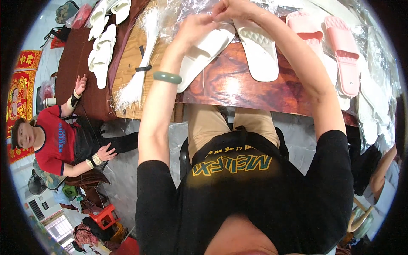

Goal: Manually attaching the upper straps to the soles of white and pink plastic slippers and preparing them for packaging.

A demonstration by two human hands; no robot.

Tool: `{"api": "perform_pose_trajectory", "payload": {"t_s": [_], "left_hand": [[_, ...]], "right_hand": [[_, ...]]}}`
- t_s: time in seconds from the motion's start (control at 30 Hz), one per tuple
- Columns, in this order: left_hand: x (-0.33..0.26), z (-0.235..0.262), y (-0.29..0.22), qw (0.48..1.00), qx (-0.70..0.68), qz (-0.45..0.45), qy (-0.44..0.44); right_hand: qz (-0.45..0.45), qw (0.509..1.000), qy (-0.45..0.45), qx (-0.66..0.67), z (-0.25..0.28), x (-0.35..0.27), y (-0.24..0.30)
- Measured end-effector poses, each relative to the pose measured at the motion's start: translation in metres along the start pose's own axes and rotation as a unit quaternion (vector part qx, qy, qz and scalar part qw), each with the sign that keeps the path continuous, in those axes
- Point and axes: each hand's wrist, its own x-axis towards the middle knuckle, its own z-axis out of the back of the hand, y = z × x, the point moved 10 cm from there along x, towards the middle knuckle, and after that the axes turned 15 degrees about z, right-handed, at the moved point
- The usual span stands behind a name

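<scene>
While a left-hand white slipper lies slanted on the glossy reddish-brown surface, a quilted white slipper rests just to its right, rounded end toward the person. Above their far ends the person's hands meet: the left hand is over the slanted slipper, and the right hand is beside it, fingertips together. Each grip looks narrow — whether anything is pinched there, one cannot tell. Clear plastic film lies crumpled around them. A green bangle circles the left wrist. Farther left lies a bundle of white strands bound with a black tie; beyond it, white slippers sit on brown cloth. To the right are pink slippers — and more white slippers in plastic. A co-worker in a red shirt sits at left.
</scene>
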Motion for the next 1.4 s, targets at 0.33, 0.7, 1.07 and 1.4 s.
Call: {"api": "perform_pose_trajectory", "payload": {"t_s": [0.33,0.7,1.07,1.4], "left_hand": [[0.009,-0.005,0.021,0.988,-0.15,-0.012,0.036],[0.002,-0.004,0.017,0.976,-0.214,-0.019,0.02],[0.012,-0.001,0.013,0.999,-0.048,0.02,0.0],[0.022,-0.01,0.021,0.957,-0.265,0.114,0.027]], "right_hand": [[0.341,0.925,0.106,-0.128,-0.088,-0.088,0.209],[0.259,0.962,-0.08,0.025,-0.098,-0.153,0.208],[-0.175,0.857,-0.314,0.37,-0.032,-0.204,0.084],[-0.217,0.898,-0.196,0.328,-0.032,-0.179,0.043]]}}
